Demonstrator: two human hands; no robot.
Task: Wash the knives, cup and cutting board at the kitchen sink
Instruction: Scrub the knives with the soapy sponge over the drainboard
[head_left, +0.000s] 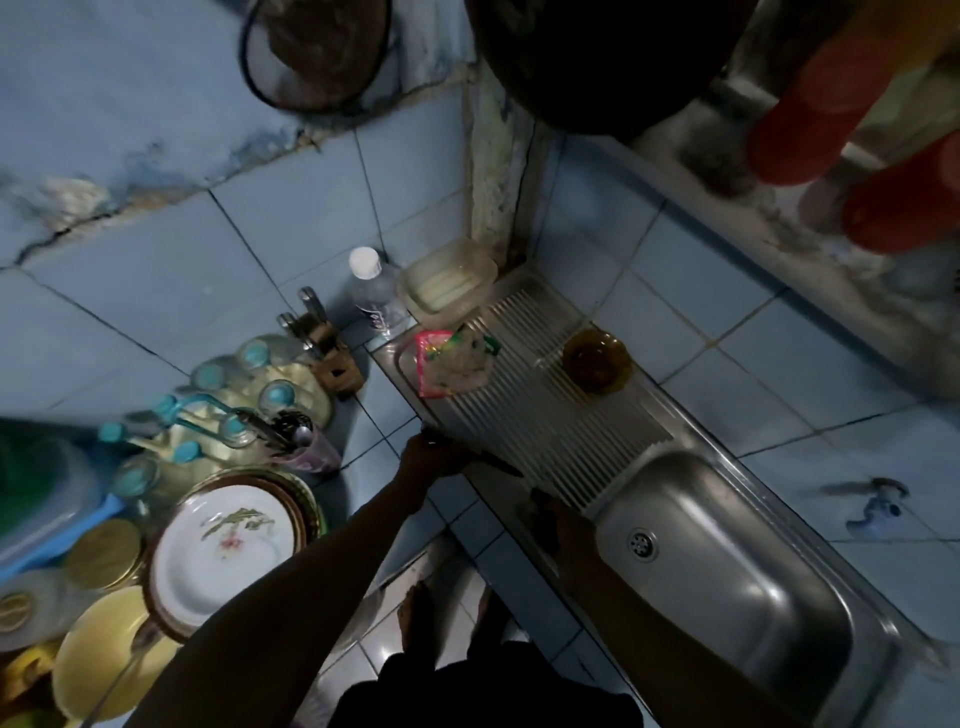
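The left hand (434, 457) is curled round the handle end of a dark-bladed kitchen knife (493, 464), at the front edge of the ribbed stainless-steel draining board (550, 395). The knife's long axis runs from the fist toward the lower right, its tip lying over the near corner of the ribs and aimed at the stainless-steel sink basin (727, 561), which lies just beyond it to the right. The right hand (563, 527) rests at the basin's near rim, between the knife tip and the drain; it looks loosely bent over something dark, but in this dim light I cannot tell whether it holds anything. It is therefore the hand nearer the basin, and the knife has only to travel along its own axis to reach the water side. The blue wall tap (878, 506) sits on the far side of the basin, well apart from both hands. An amber glass cup (597, 361) stands farther back on the draining board, untouched. No cutting board is evident.
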